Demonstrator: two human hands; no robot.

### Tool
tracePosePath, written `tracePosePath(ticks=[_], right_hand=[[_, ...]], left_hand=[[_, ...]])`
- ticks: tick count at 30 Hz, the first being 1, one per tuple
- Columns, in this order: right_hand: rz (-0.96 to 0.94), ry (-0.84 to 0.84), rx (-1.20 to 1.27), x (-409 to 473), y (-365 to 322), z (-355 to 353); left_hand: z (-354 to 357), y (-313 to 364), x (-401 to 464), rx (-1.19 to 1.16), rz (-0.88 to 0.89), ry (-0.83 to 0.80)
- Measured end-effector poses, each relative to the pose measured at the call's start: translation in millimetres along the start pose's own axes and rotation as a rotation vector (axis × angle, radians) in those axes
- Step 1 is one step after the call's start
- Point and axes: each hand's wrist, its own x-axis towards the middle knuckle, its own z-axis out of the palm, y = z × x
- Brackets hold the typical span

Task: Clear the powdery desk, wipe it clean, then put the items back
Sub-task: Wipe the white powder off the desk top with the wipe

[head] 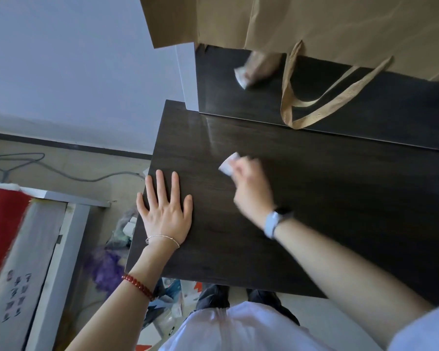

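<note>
Wiping stage of the desk-cleaning task, seen from above the person's shoulders. The dark wood-grain desk (314,224) lies bare across its near surface; no powder can be made out on it here, though glare near the back edge may hide some. The left hand (165,211) rests flat and spread, palm down, fingers wide, at the desk's left margin, holding nothing and apparently steadying the body. The right hand (251,188), motion-blurred, is closed around a small white wad (229,165), probably tissue or a wipe, which protrudes from the fingertips and meets the desk near its middle. A glossy dark back panel (365,102) rises behind and mirrors the hand and wad. A brown paper bag (340,29) sits above that panel, its woven handle (314,107) drooping over it. Judged as material, the wad is light, soft and crushable; it will shed or tear if dragged hard, so it is best pinched in a bunch with the fingertips pressing flat behind it. The bag looks stiff but light and creasable; its body or both handles offer the safest hold. Clutter lies on the floor (127,236) to the left, too blurred to identify.
</note>
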Motion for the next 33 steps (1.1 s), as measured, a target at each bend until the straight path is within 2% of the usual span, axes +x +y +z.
tracePosePath(ticks=[1,2,3,4,7,8,9,12,13,14,17,18,19,23,25,30,32,33], right_hand=[[-0.201,-0.055,-0.008,-21.1,-11.8,9.7],[-0.326,-0.081,-0.043,-33.6,-12.4,12.0],[-0.344,-0.098,-0.053,-31.0,-4.3,6.0],[-0.243,-0.098,-0.066,-16.5,6.9,-2.1],[0.303,0.042,-0.22,42.2,32.6,-20.8],[0.329,0.033,-0.215,46.7,21.9,-19.7],[0.232,-0.001,-0.161,43.3,6.6,-13.7],[-0.234,-0.14,-0.111,-1.0,-23.2,7.1],[-0.298,-0.169,-0.13,-0.6,-17.7,2.1],[-0.267,-0.164,-0.156,12.8,-7.7,-3.9],[0.176,-0.025,-0.291,69.8,16.7,-17.7],[0.246,-0.017,-0.282,72.7,10.5,-15.6],[0.237,-0.048,-0.218,64.6,-3.0,-10.7],[-0.28,-0.159,-0.081,-28.5,-53.0,16.7],[-0.354,-0.135,-0.085,-24.8,-45.3,11.8],[0.07,-0.09,-0.236,73.1,-32.3,9.8],[0.066,-0.093,-0.221,74.8,-49.2,16.3],[-0.014,-0.11,-0.218,60.6,-58.6,20.7]], left_hand=[[-0.1,-0.5,0.4,0.0,-0.002,-0.004],[-0.1,-1.0,0.9,0.003,0.003,-0.006],[0.2,-1.7,1.0,0.003,0.009,-0.007],[0.8,-2.5,1.2,0.001,0.01,-0.008],[1.5,-3.5,1.9,0.003,0.006,-0.016],[1.0,-3.2,1.9,0.005,0.006,-0.022],[0.5,-3.2,1.9,0.005,0.006,-0.031],[-3.5,-4.6,3.7,-0.026,0.003,-0.062],[-6.0,-6.1,4.1,-0.053,0.009,-0.063],[-8.9,-8.2,4.2,-0.088,0.017,-0.058],[-17.6,-16.8,3.4,-0.209,0.045,-0.04],[-19.2,-20.0,2.5,-0.248,0.043,-0.041],[-20.5,-23.2,0.7,-0.281,0.034,-0.046],[-21.9,-37.6,-8.3,-0.308,-0.015,-0.057],[-21.4,-49.2,-13.2,-0.306,-0.063,-0.069],[-20.9,-76.4,-22.6,-0.487,-0.159,-0.083],[-20.1,-81.8,-27.4,-0.608,-0.182,-0.082],[-19.7,-84.2,-29.2,-0.641,-0.196,-0.086]])
